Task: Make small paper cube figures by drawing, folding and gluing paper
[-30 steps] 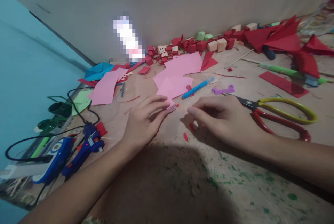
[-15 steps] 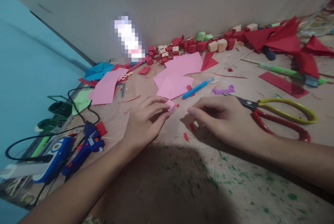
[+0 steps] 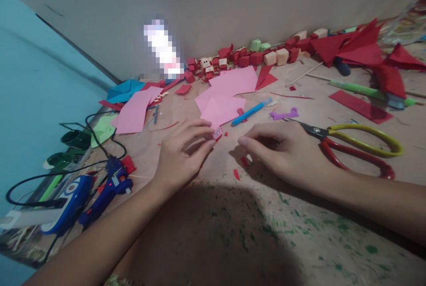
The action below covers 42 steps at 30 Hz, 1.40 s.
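Between the thumb and fingertips of my left hand (image 3: pixel 184 152) is a small pink paper cube (image 3: pixel 217 133) with a marking drawn on its face. It is held just above the table, before the pink sheets. My right hand (image 3: pixel 279 150) rests to the right, thumb and index finger brought together; whether anything is pinched there is hidden. Close by that hand lie scissors (image 3: pixel 317 131) with one yellow and one red handle, partly covered by it. A blue pen (image 3: pixel 252 112) and a purple scrap (image 3: pixel 284 113) lie beyond it.
Pink sheets (image 3: pixel 233 82) lie ahead, backed by a row of small red and cream paper cubes (image 3: pixel 257 58) along the wall. At left are a blue glue gun (image 3: pixel 115 184), a black cable (image 3: pixel 93 133) and a blue-and-white device (image 3: pixel 71 201). Red paper (image 3: pixel 359 46) is piled at right.
The pink cube has turned slightly in my left fingers, so its drawn face shows more, and the left fingers have shifted a little. My right hand is nearly unchanged.
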Tool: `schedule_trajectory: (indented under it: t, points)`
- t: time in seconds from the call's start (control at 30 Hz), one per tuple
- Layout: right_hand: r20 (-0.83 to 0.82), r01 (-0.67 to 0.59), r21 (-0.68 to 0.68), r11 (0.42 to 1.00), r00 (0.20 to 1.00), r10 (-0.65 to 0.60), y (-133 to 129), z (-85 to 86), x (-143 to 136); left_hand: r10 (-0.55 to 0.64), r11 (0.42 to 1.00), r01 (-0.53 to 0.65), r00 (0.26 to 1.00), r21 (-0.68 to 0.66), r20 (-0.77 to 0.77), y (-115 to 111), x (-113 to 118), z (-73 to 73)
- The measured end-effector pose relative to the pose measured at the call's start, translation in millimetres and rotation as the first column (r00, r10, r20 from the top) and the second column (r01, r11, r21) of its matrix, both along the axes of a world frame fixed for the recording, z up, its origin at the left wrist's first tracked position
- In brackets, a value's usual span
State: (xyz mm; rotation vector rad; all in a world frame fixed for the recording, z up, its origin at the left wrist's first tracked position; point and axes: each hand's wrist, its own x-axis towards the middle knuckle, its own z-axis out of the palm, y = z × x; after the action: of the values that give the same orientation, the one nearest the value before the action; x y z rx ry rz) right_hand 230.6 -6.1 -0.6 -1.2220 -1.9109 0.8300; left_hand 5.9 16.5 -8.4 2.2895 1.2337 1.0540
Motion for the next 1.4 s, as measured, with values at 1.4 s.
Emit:
schedule_trajectory:
  t: [1.4]
  points:
    - [0.032,0.024,-0.024,0.999,0.999,-0.023,-0.5,0.4,0.5,-0.158,0.979,0.167,0.984,0.121,-0.079,-3.1,-4.4,-5.5]
